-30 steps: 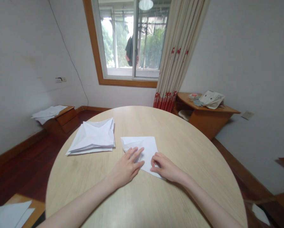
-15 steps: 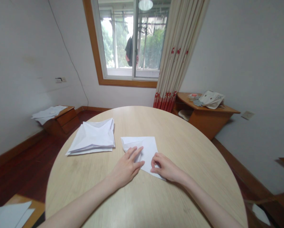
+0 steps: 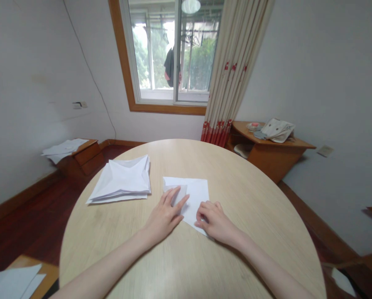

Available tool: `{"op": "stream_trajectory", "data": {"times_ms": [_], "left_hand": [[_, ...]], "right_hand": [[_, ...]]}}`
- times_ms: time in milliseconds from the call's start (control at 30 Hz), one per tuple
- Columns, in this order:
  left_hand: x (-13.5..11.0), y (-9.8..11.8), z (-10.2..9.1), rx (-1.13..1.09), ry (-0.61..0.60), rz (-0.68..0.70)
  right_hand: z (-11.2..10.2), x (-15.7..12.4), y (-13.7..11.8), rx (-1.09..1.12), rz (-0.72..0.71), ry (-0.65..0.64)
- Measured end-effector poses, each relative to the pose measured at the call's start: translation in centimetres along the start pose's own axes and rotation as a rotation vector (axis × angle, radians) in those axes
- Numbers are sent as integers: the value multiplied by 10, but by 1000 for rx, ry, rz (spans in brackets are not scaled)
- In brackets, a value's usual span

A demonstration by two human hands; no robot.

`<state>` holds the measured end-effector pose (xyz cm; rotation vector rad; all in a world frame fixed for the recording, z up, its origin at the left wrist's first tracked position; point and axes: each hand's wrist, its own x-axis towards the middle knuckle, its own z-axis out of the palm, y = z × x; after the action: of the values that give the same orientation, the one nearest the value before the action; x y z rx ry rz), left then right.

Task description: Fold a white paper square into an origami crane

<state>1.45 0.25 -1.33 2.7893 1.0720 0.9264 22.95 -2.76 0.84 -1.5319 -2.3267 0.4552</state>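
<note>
A sheet of white paper (image 3: pixel 196 190) lies on the round table in front of me, with a folded flap at its left side. My left hand (image 3: pixel 166 214) rests over that flap, its fingers spread and pressing down flat. At the sheet's lower right edge my right hand (image 3: pixel 215 220) rests with its fingers curled in toward the thumb. Nothing shows between those curled fingers. The lower left part of the sheet is hidden under my left hand.
A stack of folded white papers (image 3: pixel 125 176) sits on the table (image 3: pixel 186 265) to the left. Beyond the table stand a low wooden drawer unit (image 3: pixel 88 158) and a corner desk (image 3: pixel 267 158) with a bag (image 3: pixel 277 129). More paper (image 3: pixel 13 282) lies at lower left.
The sheet has shifted slightly right, and its folded flap shows more plainly. My left hand has moved a little left with its fingers spread wider. The right hand stays nearly in place, still curled.
</note>
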Motion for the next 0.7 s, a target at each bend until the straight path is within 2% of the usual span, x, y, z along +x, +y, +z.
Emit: {"op": "stream_trajectory", "data": {"times_ms": [167,433,567,700], "left_hand": [[-2,-5,5,-119,27,-125],[-3,-10,13,-191,54,-186],[-2,-9,11,-187,36,-192],[-2,-10,11,-195,27,-195]], "right_hand": [[4,0,-2,-1,-124,34],[17,10,-9,-16,-17,45],[14,10,-5,7,-30,38],[6,9,2,12,-46,-25]]}}
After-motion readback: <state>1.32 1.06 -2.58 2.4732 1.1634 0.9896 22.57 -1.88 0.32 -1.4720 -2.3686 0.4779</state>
